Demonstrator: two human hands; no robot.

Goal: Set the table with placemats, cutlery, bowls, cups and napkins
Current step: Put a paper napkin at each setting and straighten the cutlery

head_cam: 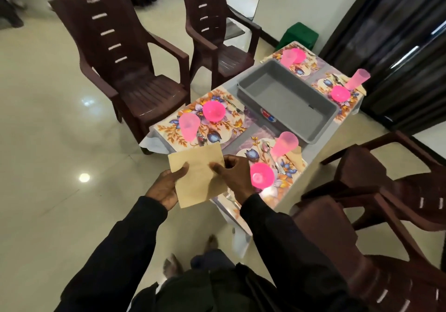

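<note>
A tan paper napkin (198, 174) is held flat between my left hand (166, 186) and my right hand (231, 176), just off the near corner of the table. The table carries several floral placemats. The near left placemat (224, 128) holds a pink bowl (213, 110), a pink cup (188, 125), a spoon and a fork. On the near right placemat (287, 166) stand a pink bowl (261, 175), a pink cup (284, 143), a spoon (266, 148) and a napkin (295, 154) under the cup. Both far placemats also hold pink bowls and cups.
An empty grey plastic tub (287, 99) sits in the middle of the table. Brown plastic chairs stand on the left (120, 70), behind (217, 34) and at the right (386, 203). A green stool (299, 35) and dark curtains are at the far end. My bare feet show below.
</note>
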